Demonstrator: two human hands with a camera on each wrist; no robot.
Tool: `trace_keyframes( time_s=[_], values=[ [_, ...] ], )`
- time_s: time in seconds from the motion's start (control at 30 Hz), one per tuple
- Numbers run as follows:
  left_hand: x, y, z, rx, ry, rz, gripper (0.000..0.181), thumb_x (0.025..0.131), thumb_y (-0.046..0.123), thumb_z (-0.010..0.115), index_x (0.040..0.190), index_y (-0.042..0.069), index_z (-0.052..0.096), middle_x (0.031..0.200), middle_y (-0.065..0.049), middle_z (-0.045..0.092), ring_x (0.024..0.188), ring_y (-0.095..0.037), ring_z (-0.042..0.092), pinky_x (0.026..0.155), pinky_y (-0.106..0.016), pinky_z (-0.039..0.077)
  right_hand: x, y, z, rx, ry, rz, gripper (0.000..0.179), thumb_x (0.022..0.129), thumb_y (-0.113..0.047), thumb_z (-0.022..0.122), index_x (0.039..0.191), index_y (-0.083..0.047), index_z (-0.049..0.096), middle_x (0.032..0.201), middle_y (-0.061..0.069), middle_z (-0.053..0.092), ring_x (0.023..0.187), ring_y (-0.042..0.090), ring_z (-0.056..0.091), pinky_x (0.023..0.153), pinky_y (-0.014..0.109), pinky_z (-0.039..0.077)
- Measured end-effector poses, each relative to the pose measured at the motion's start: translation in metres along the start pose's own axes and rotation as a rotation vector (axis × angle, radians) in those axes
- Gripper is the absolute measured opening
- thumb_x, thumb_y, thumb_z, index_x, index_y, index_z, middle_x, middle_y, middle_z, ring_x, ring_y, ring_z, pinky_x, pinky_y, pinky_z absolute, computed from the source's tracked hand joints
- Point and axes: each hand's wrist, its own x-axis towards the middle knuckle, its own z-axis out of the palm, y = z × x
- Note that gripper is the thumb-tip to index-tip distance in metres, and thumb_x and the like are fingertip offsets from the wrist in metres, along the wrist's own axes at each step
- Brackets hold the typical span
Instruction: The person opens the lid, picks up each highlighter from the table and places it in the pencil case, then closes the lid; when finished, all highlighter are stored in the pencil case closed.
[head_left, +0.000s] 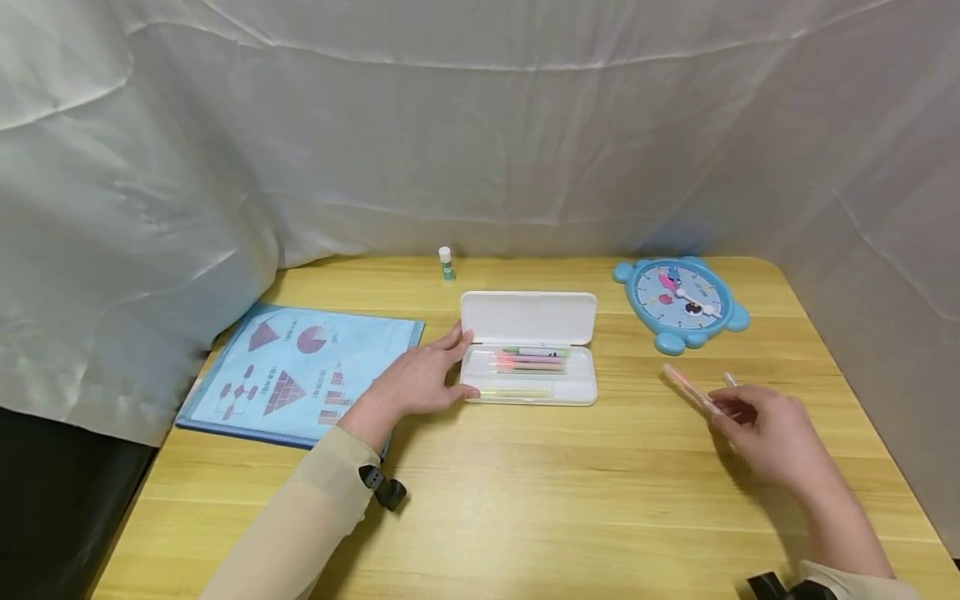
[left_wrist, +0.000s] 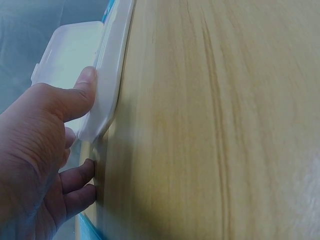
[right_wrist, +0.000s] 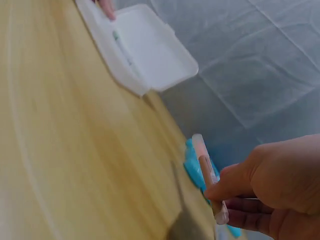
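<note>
A white plastic pencil case [head_left: 573, 387] lies with its lid up, several slim pens [head_left: 528, 363] in its tray. My left hand [head_left: 420, 375] grips the left end of the case, thumb at the front corner and index finger by the lid. In the left wrist view the thumb [left_wrist: 86, 82] lies along the case's outer wall. Right of the case, my right hand [head_left: 772, 433] pinches a clear-capped, orange-pink pen [head_left: 686, 386] between thumb and fingers, raised over the table. A white pen tip [head_left: 730, 380] shows just behind the right hand's fingers, the rest of it hidden.
A blue toy clock [head_left: 682, 300] lies at the back right. On the left is a blue zip folder [head_left: 277, 375] with printed charts, partly under my left forearm. A small glue stick [head_left: 446, 263] stands near the back edge, before a grey curtain [head_left: 480, 142].
</note>
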Motion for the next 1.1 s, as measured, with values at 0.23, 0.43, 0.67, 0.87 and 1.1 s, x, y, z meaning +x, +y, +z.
trace_keyframes(
  time_s=[0.23,0.43,0.67,0.87,1.1],
  values=[
    [0.0,0.0,0.0,0.001,-0.004,0.007,0.098,0.098,0.063,0.066,0.167,0.014,0.017,0.174,-0.01,0.011,0.13,-0.039,0.06,0.114,-0.049,0.044,0.01,-0.021,-0.006,0.061,0.083,-0.125,0.021,0.087,0.005,0.084,0.106,-0.004,0.081,0.095,0.005,0.077,0.081,0.001,0.066,0.072,0.009,0.049],
    [0.0,-0.001,0.0,0.002,-0.015,0.003,0.098,0.099,0.064,0.065,0.167,0.014,0.015,0.174,-0.008,0.008,0.141,-0.039,0.051,0.116,-0.05,0.041,0.019,-0.045,-0.006,0.069,0.085,-0.18,0.021,0.087,0.002,0.085,0.104,-0.01,0.082,0.098,-0.001,0.077,0.082,0.003,0.068,0.076,0.009,0.047],
    [0.0,-0.001,0.001,0.004,-0.016,-0.007,0.098,0.099,0.064,0.065,0.167,0.016,0.015,0.174,-0.006,0.007,0.147,-0.038,0.043,0.116,-0.05,0.041,0.034,-0.069,-0.003,0.052,0.07,-0.255,0.022,0.087,0.003,0.085,0.105,-0.011,0.083,0.099,-0.004,0.076,0.083,0.008,0.068,0.076,0.019,0.052],
    [0.0,-0.001,0.001,0.001,-0.014,-0.013,0.098,0.098,0.065,0.065,0.167,0.016,0.015,0.175,-0.004,0.005,0.14,-0.04,0.052,0.114,-0.05,0.044,0.046,-0.094,0.0,0.076,0.023,-0.305,0.026,0.087,0.006,0.083,0.105,-0.012,0.082,0.096,-0.008,0.074,0.084,0.01,0.068,0.073,0.026,0.055],
    [0.001,-0.001,0.002,0.009,0.002,-0.002,0.097,0.099,0.062,0.066,0.167,0.014,0.017,0.175,-0.006,0.007,0.142,-0.04,0.049,0.114,-0.05,0.044,0.063,-0.111,0.017,0.125,-0.059,-0.335,0.023,0.09,0.005,0.081,0.106,-0.012,0.082,0.1,-0.006,0.076,0.087,0.012,0.069,0.07,0.032,0.055]
  ],
)
